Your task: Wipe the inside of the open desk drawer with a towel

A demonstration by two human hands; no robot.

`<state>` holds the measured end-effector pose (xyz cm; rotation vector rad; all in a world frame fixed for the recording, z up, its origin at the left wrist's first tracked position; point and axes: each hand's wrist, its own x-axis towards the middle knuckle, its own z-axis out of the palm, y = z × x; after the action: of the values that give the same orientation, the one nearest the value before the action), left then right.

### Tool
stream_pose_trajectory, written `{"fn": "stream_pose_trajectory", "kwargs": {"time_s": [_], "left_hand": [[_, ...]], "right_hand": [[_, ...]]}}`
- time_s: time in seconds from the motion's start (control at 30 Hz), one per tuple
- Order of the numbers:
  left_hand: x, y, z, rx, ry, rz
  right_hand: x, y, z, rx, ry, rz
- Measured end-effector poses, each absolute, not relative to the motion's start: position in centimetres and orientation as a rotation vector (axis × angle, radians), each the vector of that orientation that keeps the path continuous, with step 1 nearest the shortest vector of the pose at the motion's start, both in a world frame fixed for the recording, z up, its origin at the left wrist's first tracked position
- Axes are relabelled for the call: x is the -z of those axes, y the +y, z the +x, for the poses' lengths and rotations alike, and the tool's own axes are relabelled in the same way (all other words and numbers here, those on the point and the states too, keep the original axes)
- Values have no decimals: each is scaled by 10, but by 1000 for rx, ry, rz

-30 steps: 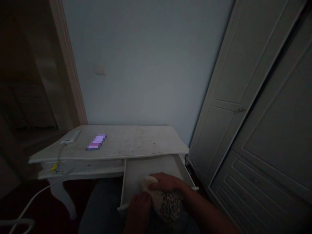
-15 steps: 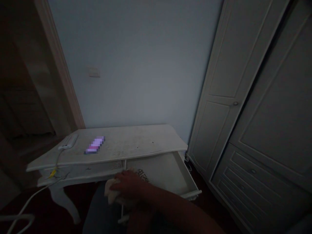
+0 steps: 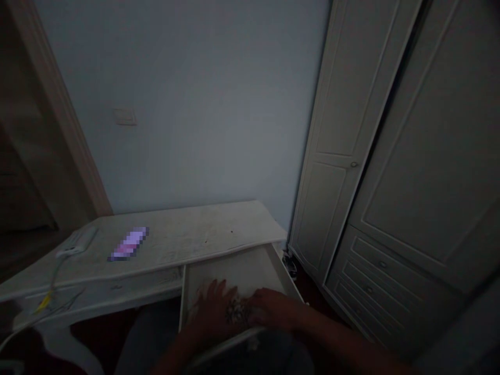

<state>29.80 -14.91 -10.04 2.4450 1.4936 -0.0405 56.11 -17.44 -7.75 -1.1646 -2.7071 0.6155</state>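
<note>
Both hands are inside a pulled-out white drawer of the desk. My left hand lies at its left side with fingers stretched out and apart. Pale material, perhaps cloth, shows dimly beside these fingers, too blurred to make out. Between the hands is a small bundle with a dark-and-light pattern. My right hand comes in from the right, its curled fingers on the bundle's right side. Dim light and blur hide the fingertips.
On the white desk lie a pixelated phone and a white power strip with a cable and yellow tag. A wardrobe stands at right. Dark items sit on the floor beside the desk.
The hand with the pale cloth was over the drawer's left edge; now both hands are down inside the drawer, side by side. The view has turned slightly right.
</note>
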Motion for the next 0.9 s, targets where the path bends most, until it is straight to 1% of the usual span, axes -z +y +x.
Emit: {"fn": "stream_pose_trajectory", "kwargs": {"time_s": [0.07, 0.17, 0.27, 0.37, 0.47, 0.53, 0.7, 0.8, 0.9], "left_hand": [[110, -131, 307, 106, 1495, 2458], [114, -105, 317, 56, 1546, 2526], [109, -89, 322, -84, 1791, 2483], [110, -90, 320, -182, 2067, 2365], [119, -100, 309, -231, 2249, 2304], [122, -102, 299, -227, 2264, 2266], [110, -83, 297, -226, 2112, 2285], [103, -70, 319, -223, 2046, 2304], [107, -76, 357, -230, 1823, 2415]], "right_hand": [[89, -201, 589, -470, -2741, -1268], [117, -225, 610, -184, -2661, -1413], [148, -224, 607, 61, -2587, -1487], [167, -216, 600, 218, -2558, -1470], [175, -214, 600, 280, -2510, -1424], [177, -216, 600, 293, -2474, -1413], [174, -224, 595, 292, -2411, -1403], [171, -227, 592, 284, -2384, -1410], [169, -228, 593, 302, -2382, -1393]]}}
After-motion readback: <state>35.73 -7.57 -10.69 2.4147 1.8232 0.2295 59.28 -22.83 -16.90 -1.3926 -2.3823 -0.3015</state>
